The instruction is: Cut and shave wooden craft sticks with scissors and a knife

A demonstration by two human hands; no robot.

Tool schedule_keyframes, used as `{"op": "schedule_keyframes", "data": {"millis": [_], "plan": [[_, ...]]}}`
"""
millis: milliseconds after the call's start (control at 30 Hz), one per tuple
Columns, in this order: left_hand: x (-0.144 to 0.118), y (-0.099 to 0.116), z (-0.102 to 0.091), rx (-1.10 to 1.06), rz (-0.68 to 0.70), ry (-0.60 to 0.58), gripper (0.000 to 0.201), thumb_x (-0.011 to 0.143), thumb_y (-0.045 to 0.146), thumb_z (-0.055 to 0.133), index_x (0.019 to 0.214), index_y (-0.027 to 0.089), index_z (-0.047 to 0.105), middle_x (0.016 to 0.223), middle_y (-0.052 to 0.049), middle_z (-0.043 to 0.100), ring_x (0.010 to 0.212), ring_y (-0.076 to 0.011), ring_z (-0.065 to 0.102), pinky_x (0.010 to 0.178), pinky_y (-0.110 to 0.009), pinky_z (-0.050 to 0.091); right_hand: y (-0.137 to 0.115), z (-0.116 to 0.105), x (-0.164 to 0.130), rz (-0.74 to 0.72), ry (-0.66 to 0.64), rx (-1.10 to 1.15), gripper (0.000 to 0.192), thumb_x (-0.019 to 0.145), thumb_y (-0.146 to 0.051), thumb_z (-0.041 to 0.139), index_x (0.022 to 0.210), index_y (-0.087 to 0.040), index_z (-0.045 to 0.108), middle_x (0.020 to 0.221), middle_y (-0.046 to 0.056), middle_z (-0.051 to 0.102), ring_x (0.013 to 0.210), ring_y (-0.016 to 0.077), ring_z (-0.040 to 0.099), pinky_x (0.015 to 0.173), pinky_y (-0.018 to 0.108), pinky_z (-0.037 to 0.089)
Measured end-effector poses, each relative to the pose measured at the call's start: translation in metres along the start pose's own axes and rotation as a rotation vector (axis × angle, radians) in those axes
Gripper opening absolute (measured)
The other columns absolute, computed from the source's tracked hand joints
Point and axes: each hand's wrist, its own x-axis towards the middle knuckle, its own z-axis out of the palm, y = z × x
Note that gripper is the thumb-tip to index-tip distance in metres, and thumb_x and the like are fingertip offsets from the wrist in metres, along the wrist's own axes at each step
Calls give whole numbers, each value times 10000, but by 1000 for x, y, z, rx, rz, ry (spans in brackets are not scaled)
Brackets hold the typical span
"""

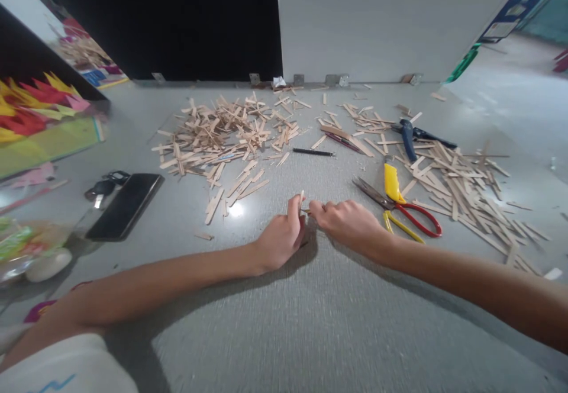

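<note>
- Head camera looks down on a grey table (310,322), with both of the person's bare forearms reaching in from the bottom edge and meeting near the middle of the picture.
- Left hand (279,236) rests on the table with its fingers curled shut, pinching a short wooden stick (302,196) that stands upright above the thumb.
- Right hand (344,221) lies just at 3 o'clock of the left hand, fingers curled closed, its fingertips touching the left hand's at the stick; what else it grips is too small to tell.
- Scissors with red and yellow handles (402,212) lie just at 3 o'clock of the right hand, blades pointing toward 10 o'clock.
- A yellow cutter (391,183) lies across the scissors at 12 o'clock of their handles.
- A large heap of wooden sticks (217,135) is spread at 11 o'clock of the hands, well apart from them.
- A second heap of sticks (461,189) spreads at 2 to 3 o'clock, beyond the scissors.
- Blue-handled pliers (410,135) lie at 1 o'clock, among the far sticks.
- A black pen (313,152) lies at 12 o'clock, between the two heaps.
- A black phone (125,205) lies at 9 o'clock, with keys (104,184) just beside its far end.
- Red and yellow paper shapes (35,106) sit at 10 o'clock by the left edge.
</note>
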Motion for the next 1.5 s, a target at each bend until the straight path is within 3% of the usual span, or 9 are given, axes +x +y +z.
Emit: {"op": "schedule_keyframes", "data": {"millis": [133, 333, 500, 733, 1000, 1200, 1333, 1433, 1500], "plan": [[-2, 0, 2, 24, 19, -61, 415, 1129, 282, 311, 1504, 105, 292, 642, 45, 618, 449, -175, 591, 535, -268, 469, -8, -11, -7, 40, 11, -87, 383, 916, 104, 413, 1050, -98, 710, 722, 87, 746, 541, 159, 655, 433, 299, 207], [0, -4, 5, 61, 34, -9, 428, 1109, 237, 293, 1518, 114, 264, 751, -23, 715, 520, -190, 669, 547, -268, 508, 8, -4, 2, -65, -53, 24, 304, 1036, -32, 472, 1220, -113, 700, 770, 78, 787, 593, 178, 695, 484, 289, 283], [0, -4, 5, 48, 27, -52, 439, 1064, 212, 376, 1488, 121, 305, 662, 25, 673, 496, -198, 657, 539, -270, 511, -10, -15, -4, 66, -47, -39, 381, 921, 106, 415, 1059, -87, 712, 753, 111, 760, 584, 182, 701, 444, 287, 230], [-1, -10, 8, 18, 41, 0, 464, 1087, 239, 372, 1524, 138, 252, 997, -130, 786, 606, -199, 721, 602, -304, 570, 9, 6, 7, -48, -62, 80, 277, 1051, -51, 502, 1262, -109, 671, 807, 86, 805, 618, 182, 713, 504, 287, 294], [-2, -12, 9, -20, 51, 5, 433, 1130, 296, 315, 1520, 108, 311, 682, 15, 669, 469, -175, 613, 527, -269, 510, -4, -2, -4, 35, 71, -54, 316, 981, 54, 429, 1019, -126, 686, 708, 81, 757, 516, 147, 632, 449, 299, 213], [-4, -10, 6, -97, 83, 12, 448, 1141, 303, 323, 1546, 115, 287, 836, -48, 732, 503, -150, 631, 556, -266, 524, 5, 8, -4, 2, -1, -4, 293, 997, 31, 454, 1128, -134, 658, 794, 86, 772, 585, 177, 674, 484, 313, 217], [-4, -9, 6, -173, 104, 32, 434, 1152, 315, 307, 1543, 127, 278, 817, -23, 707, 485, -131, 594, 562, -257, 505, 2, 10, -17, 59, 133, 18, 319, 987, 43, 450, 1162, -166, 615, 821, 47, 705, 642, 181, 665, 529, 312, 292], [-4, -8, 7, -189, 111, 48, 454, 1152, 344, 290, 1548, 126, 259, 812, -17, 693, 506, -138, 596, 580, -263, 499, 3, 12, -28, 70, 269, 83, 403, 938, 80, 447, 1223, -170, 585, 949, 53, 682, 716, 173, 647, 575, 297, 368], [-4, -8, 7, -213, 102, 46, 458, 1151, 347, 285, 1556, 137, 249, 791, 2, 680, 516, -139, 595, 602, -266, 499, 7, 15, -33, 39, 313, 113, 415, 880, 115, 444, 1144, -163, 604, 984, 69, 666, 746, 174, 629, 590, 286, 402]]}}
